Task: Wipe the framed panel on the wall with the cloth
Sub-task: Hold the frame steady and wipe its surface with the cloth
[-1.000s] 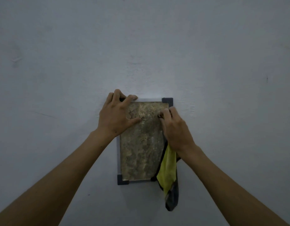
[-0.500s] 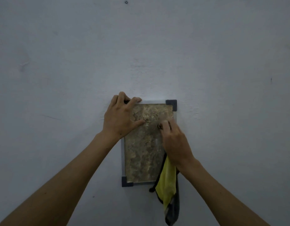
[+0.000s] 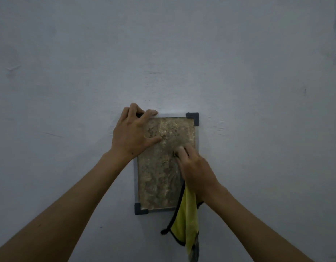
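A small framed panel [image 3: 159,178] with a mottled brown-gold face, pale frame and dark corner caps hangs on the wall. My left hand [image 3: 132,132] covers its upper left corner, fingers hooked over the top edge and thumb on the face. My right hand [image 3: 194,170] presses a yellow cloth [image 3: 186,220] with dark edging against the right side of the panel, about halfway down. Most of the cloth dangles below my wrist, past the panel's lower right corner, which it hides.
The pale grey wall [image 3: 257,91] fills the whole view, bare apart from a few small marks and a screw at the very top edge.
My right hand has slid down the panel's right side with the cloth, from near the top to about the middle. My left hand has kept its hold on the upper left corner.
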A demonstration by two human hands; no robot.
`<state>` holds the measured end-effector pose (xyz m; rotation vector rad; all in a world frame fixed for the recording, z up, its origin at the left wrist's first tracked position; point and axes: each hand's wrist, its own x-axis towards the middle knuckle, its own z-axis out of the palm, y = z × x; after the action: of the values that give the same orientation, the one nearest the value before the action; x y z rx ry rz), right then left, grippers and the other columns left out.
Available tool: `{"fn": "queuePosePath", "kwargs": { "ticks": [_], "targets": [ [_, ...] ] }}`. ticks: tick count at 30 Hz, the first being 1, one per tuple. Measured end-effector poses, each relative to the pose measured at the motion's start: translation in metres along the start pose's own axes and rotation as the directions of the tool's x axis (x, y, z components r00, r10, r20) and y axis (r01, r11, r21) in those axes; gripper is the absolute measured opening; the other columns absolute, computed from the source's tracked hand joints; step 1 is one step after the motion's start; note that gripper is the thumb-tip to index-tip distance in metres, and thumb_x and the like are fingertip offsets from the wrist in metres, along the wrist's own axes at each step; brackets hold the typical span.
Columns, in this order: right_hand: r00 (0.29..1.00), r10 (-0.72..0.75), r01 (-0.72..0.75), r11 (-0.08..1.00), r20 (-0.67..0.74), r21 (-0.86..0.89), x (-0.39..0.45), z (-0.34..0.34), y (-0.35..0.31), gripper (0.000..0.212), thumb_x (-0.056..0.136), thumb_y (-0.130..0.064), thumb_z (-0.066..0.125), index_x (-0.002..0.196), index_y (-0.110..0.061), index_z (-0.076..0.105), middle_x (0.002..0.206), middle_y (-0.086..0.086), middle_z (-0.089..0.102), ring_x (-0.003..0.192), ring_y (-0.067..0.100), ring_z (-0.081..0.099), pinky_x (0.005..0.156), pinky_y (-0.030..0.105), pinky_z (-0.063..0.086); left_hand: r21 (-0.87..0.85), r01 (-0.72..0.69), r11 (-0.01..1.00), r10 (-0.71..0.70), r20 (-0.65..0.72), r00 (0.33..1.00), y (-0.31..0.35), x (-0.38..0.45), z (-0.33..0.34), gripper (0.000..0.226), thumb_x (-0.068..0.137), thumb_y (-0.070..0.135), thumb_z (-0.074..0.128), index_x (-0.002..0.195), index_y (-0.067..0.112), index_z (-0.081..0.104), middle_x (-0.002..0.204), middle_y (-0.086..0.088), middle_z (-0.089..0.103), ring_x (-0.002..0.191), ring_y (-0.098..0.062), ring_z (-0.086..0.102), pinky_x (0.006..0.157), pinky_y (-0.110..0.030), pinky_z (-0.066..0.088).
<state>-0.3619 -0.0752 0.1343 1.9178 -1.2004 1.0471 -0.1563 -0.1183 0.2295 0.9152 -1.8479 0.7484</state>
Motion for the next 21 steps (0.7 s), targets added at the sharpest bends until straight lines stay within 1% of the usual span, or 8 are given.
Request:
{"fn": "queuePosePath", "kwargs": {
  "ticks": [2, 4, 7, 9, 12, 16, 18, 21],
  "targets": [
    [0.999, -0.017, 0.017, 1.000, 0.038, -0.015, -0.009, 0.000, 0.005, 0.013, 0.098, -0.009, 0.058, 0.110, -0.011, 0.056, 0.109, 0.006, 0.053, 0.085, 0.022, 0.060, 0.065, 0.036, 0.060, 0.001, 0.005, 1.000, -0.005, 0.003, 1.000, 0.001, 0.000, 0.001, 0.075, 0.067, 0.063, 0.080, 0.131, 0.032, 0.056, 0.116, -0.003, 0.042, 0.110, -0.021, 0.044, 0.076, -0.026, 0.044],
    [0.994, 0.089, -0.088, 0.996, -0.060, 0.010, -0.001, -0.004, 0.014, 0.010, 0.100, -0.012, 0.056, 0.109, -0.009, 0.057, 0.108, 0.007, 0.055, 0.083, 0.023, 0.061, 0.066, 0.037, 0.060, -0.005, 0.011, 1.000, -0.011, 0.007, 1.000, 0.002, -0.001, 0.001, 0.075, 0.068, 0.062, 0.080, 0.132, 0.032, 0.055, 0.117, -0.003, 0.042, 0.111, -0.020, 0.044, 0.077, -0.025, 0.044],
    [0.940, 0.278, -0.262, 0.960, -0.199, 0.103, 0.008, -0.004, 0.014, 0.016, 0.100, -0.014, 0.057, 0.112, -0.005, 0.060, 0.107, 0.009, 0.056, 0.082, 0.024, 0.063, 0.068, 0.034, 0.060, -0.008, 0.015, 1.000, -0.015, 0.010, 1.000, 0.002, 0.000, 0.000, 0.074, 0.069, 0.061, 0.079, 0.132, 0.032, 0.055, 0.117, -0.003, 0.042, 0.112, -0.020, 0.043, 0.078, -0.025, 0.044],
    [0.949, 0.276, -0.267, 0.961, -0.153, 0.077, 0.000, 0.005, 0.004, 0.016, 0.099, -0.010, 0.057, 0.114, -0.005, 0.059, 0.108, 0.009, 0.056, 0.084, 0.024, 0.063, 0.069, 0.034, 0.060, -0.007, 0.018, 1.000, -0.018, 0.007, 1.000, 0.000, 0.000, 0.000, 0.074, 0.069, 0.061, 0.079, 0.132, 0.032, 0.055, 0.117, -0.003, 0.041, 0.112, -0.020, 0.043, 0.078, -0.025, 0.045],
    [0.983, 0.180, -0.179, 0.983, -0.042, 0.030, -0.016, 0.011, -0.002, 0.016, 0.100, -0.012, 0.057, 0.115, -0.007, 0.058, 0.110, 0.008, 0.056, 0.085, 0.023, 0.064, 0.070, 0.034, 0.060, -0.009, 0.016, 1.000, -0.016, 0.001, 1.000, 0.000, -0.001, 0.002, 0.074, 0.069, 0.061, 0.079, 0.132, 0.031, 0.055, 0.117, -0.003, 0.042, 0.111, -0.020, 0.043, 0.077, -0.026, 0.046],
    [0.919, 0.355, -0.333, 0.932, -0.172, 0.141, -0.003, 0.004, 0.003, 0.014, 0.101, -0.014, 0.054, 0.111, -0.007, 0.060, 0.108, 0.008, 0.055, 0.081, 0.023, 0.062, 0.066, 0.035, 0.059, -0.007, 0.018, 1.000, -0.018, 0.004, 1.000, 0.000, -0.001, 0.002, 0.075, 0.068, 0.062, 0.080, 0.132, 0.032, 0.055, 0.118, -0.003, 0.042, 0.112, -0.021, 0.043, 0.077, -0.026, 0.045],
    [0.893, 0.412, -0.384, 0.908, -0.182, 0.168, -0.003, 0.006, -0.005, 0.015, 0.102, -0.013, 0.053, 0.113, -0.005, 0.059, 0.109, 0.009, 0.054, 0.081, 0.024, 0.062, 0.066, 0.036, 0.059, -0.012, 0.024, 1.000, -0.024, 0.009, 1.000, 0.000, -0.001, 0.002, 0.075, 0.068, 0.062, 0.080, 0.132, 0.032, 0.054, 0.119, -0.003, 0.041, 0.113, -0.020, 0.043, 0.077, -0.026, 0.045],
    [0.949, 0.311, -0.304, 0.946, -0.054, 0.116, -0.014, 0.013, -0.016, 0.022, 0.103, -0.017, 0.050, 0.120, -0.004, 0.057, 0.114, 0.010, 0.054, 0.086, 0.025, 0.063, 0.071, 0.036, 0.059, -0.015, 0.024, 1.000, -0.024, 0.002, 1.000, 0.000, -0.001, 0.003, 0.076, 0.067, 0.062, 0.080, 0.132, 0.032, 0.054, 0.119, -0.002, 0.042, 0.113, -0.020, 0.043, 0.078, -0.025, 0.044]
  ]
}}
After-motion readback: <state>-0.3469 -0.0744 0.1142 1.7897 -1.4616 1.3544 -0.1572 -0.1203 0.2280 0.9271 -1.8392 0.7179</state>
